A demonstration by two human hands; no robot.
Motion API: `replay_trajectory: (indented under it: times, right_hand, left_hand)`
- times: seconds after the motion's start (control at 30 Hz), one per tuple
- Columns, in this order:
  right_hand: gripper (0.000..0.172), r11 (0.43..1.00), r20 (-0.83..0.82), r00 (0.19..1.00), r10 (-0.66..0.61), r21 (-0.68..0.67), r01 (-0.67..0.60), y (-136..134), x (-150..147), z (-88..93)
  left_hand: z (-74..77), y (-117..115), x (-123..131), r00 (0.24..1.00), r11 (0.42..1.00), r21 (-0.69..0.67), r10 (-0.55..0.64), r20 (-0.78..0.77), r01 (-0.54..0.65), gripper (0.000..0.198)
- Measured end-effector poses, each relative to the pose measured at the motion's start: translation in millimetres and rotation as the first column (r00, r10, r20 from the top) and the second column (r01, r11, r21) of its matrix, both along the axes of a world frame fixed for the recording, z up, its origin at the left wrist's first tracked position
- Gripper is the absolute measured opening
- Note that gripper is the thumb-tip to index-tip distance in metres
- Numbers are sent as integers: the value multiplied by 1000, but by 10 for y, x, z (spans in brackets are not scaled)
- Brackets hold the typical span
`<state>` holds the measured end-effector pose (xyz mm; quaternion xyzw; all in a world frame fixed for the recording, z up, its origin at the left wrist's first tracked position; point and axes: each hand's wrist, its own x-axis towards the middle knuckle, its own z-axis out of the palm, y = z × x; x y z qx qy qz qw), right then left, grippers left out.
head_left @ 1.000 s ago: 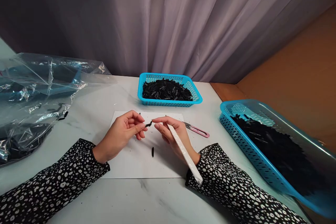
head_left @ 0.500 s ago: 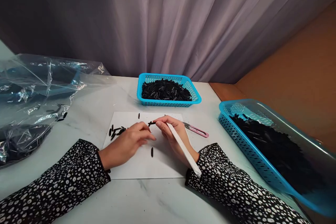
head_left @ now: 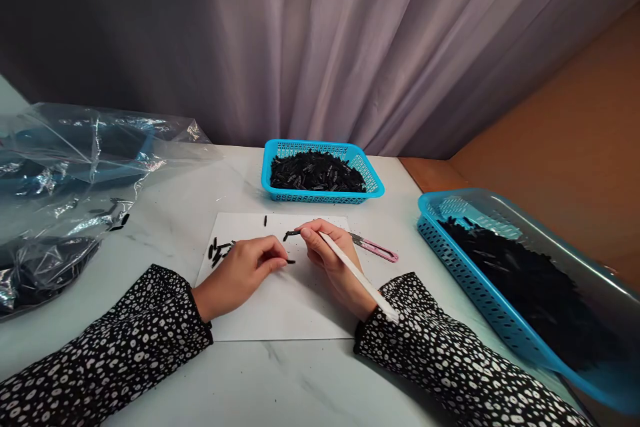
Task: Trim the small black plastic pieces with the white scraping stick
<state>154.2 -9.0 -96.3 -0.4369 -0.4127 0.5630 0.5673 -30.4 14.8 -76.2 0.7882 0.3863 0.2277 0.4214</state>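
Observation:
My left hand [head_left: 245, 270] is closed, pinching a small black elongated piece [head_left: 291, 261] between thumb and fingertips just above a white sheet [head_left: 280, 320]. In my right hand [head_left: 333, 260] is a slim tool with a long white handle [head_left: 355, 273], gripped like a pen. Its thin dark front end [head_left: 293, 234] points left over the sheet, and its exact kind does not show. Several similar black pieces [head_left: 216, 255] lie on the sheet left of my left hand, partly hidden by it. One more black piece [head_left: 265, 221] rests near the far edge.
A pink-handled cutter [head_left: 377, 251] lies right of my right hand. Behind the sheet stands a blue basket [head_left: 320, 196] heaped with black pieces. Another blue basket [head_left: 480, 300] of black pieces is at right. A clear plastic bag [head_left: 95, 167] with dark contents sits at left.
My left hand's fingers have closed on a black piece, and the one lying on the sheet between my hands is gone from there. The white handle's rear end has swung slightly right.

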Motion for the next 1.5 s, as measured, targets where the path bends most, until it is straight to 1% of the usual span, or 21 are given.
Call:
replay_trajectory:
  times: [0.07,0.17,0.27,0.37,0.47,0.53,0.6,0.67,0.7,0.8,0.87,1.03,1.13,1.2,1.23,1.3,1.33,1.37,1.43,1.5]
  right_hand:
    - [35,1000,-4,1000,-3,-6,3,1,-1,3]
    - [35,1000,-14,1000,-8,-14,8,-3,-2,19]
    - [35,1000,-13,1000,-9,-22,9,-5,0,32]
    - [30,1000,-51,999,5,-16,-6,5,6,28]
    - [24,999,-198,980,31,-29,-38,21,19,20]
    - [25,997,-274,960,57,-41,-71,26,27,22]
    - [30,994,-246,965,89,-38,-101,22,31,26]
    - [32,994,-139,985,103,-19,-107,13,29,27]
    - [30,994,-65,992,105,-3,-105,10,27,25]
    - [22,992,155,985,80,88,-94,8,20,10]
    - [18,985,247,968,49,147,-87,13,16,-6]
    - [13,979,284,959,2,194,-60,17,15,-59]
    - [13,979,289,957,-2,196,-57,22,16,-90]
    - [15,978,279,960,-6,201,-52,28,15,-99]
    - [17,979,268,963,-11,199,-44,30,12,-97]
    - [24,984,229,973,-14,174,-27,29,3,-79]
    - [27,988,202,979,-11,150,-20,25,-3,-64]
    - [31,992,171,985,-4,123,-18,19,-10,-47]
    - [38,997,105,994,14,72,-22,1,-26,-13]
    - [42,999,52,998,23,38,-24,-17,-39,19]
  left_hand:
    - [12,17,6,991,987,-128,103,80,-93,12]
    - [25,32,23,940,915,-370,254,227,-158,14]
    - [44,29,37,895,864,-473,338,292,-172,15]
    - [68,21,43,879,841,-513,365,305,-171,15]
    - [83,16,47,874,831,-528,379,304,-176,15]
    - [84,15,50,875,831,-528,376,305,-173,16]
    - [82,15,51,877,838,-521,366,312,-164,16]
    - [76,16,48,869,843,-513,369,330,-163,17]
    - [73,16,44,860,845,-507,379,342,-170,18]
    - [60,17,26,834,861,-463,404,376,-209,22]
    - [48,14,16,831,880,-415,400,386,-231,22]
    - [32,-22,25,838,910,-325,377,394,-257,21]
    - [35,-32,29,844,924,-278,358,398,-261,20]
    - [27,-12,20,864,940,-218,330,380,-263,19]
    - [15,9,14,888,952,-147,303,346,-268,18]
    - [-33,67,8,944,965,64,235,230,-256,22]
    - [-70,99,12,968,957,181,200,154,-226,25]
    - [-113,130,20,982,945,268,168,88,-185,25]
    - [-208,179,45,995,936,338,99,12,-97,21]
    - [-290,205,69,998,926,376,45,-45,-25,21]
